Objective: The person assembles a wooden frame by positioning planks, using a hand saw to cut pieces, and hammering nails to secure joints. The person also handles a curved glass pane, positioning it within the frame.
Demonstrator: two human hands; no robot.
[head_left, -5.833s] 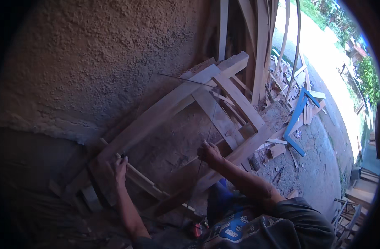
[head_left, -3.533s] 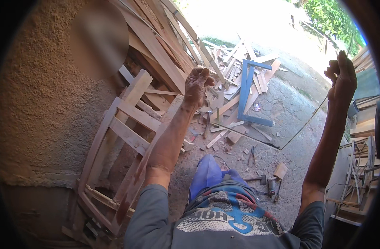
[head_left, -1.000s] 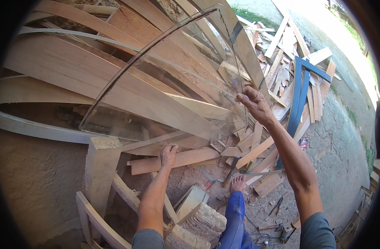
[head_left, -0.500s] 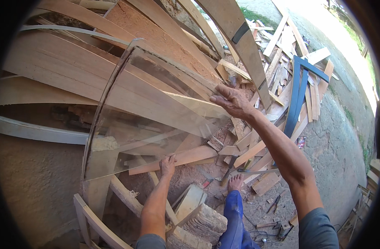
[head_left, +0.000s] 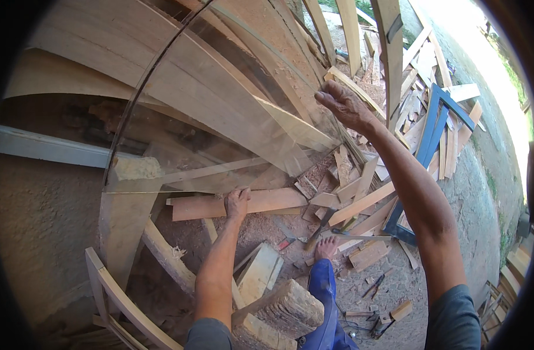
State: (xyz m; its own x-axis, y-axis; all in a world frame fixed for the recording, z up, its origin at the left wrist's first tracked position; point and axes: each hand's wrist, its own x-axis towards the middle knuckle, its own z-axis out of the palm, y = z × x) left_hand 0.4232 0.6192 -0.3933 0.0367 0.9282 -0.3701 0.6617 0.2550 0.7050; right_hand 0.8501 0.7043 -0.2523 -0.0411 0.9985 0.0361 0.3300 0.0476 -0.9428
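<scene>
A large clear glass pane [head_left: 197,125] with dark lines along its side edges is held out in front of me, tilted over the boards. My left hand [head_left: 237,203] is closed on its lower edge. At the right edge of the pane, my right hand [head_left: 345,108] has its fingers and thumb brought together on the rim. Through the glass a wide pale board [head_left: 220,111] shows. A reddish plank [head_left: 272,200] lies just behind my left hand. The pane's upper part runs out of the picture.
Offcuts and shavings are heaped at the right beside a dark blue angular frame [head_left: 428,140]. A hammer [head_left: 320,230] and pliers [head_left: 376,284] lie on the ground near my foot [head_left: 326,248]. Curved wooden pieces [head_left: 130,303] and a rough timber block [head_left: 287,312] stand close below.
The glass pane has shifted up and away, its top now beyond the picture. My right hand has moved right and slightly up; my left has risen a little with the lower edge.
</scene>
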